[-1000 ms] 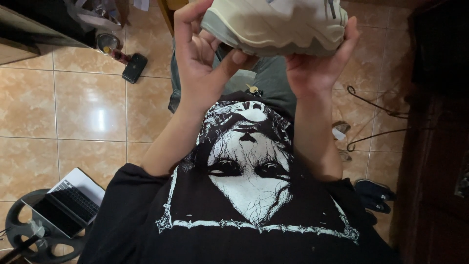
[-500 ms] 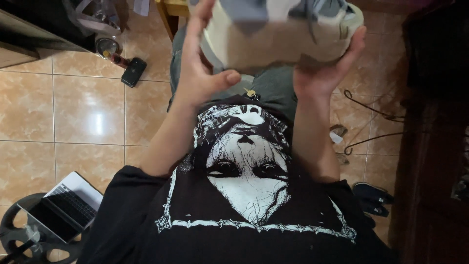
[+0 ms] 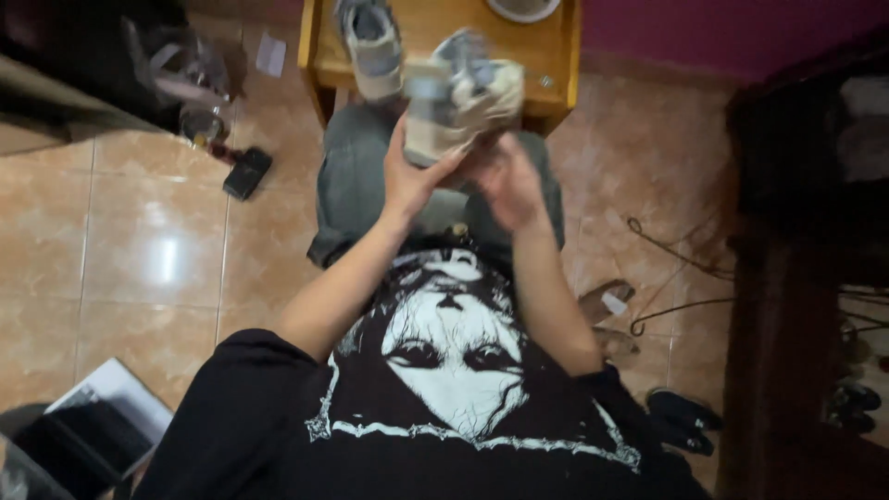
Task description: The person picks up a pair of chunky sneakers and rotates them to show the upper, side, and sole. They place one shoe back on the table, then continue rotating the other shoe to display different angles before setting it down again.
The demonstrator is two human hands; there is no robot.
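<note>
Fingers of left hand grip one chunky beige sneaker (blurred); right hand open beneath; second sneaker on wooden bench.

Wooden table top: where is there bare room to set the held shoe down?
Bare wood shows on the table between the second shoe and the white bowl, partly hidden by the held shoe gripped in the left hand. The left end is crowded.

Glossy beige floor tiles spread left of my wooden table; behind it runs a magenta wall; dark furniture stands to its right.
</note>
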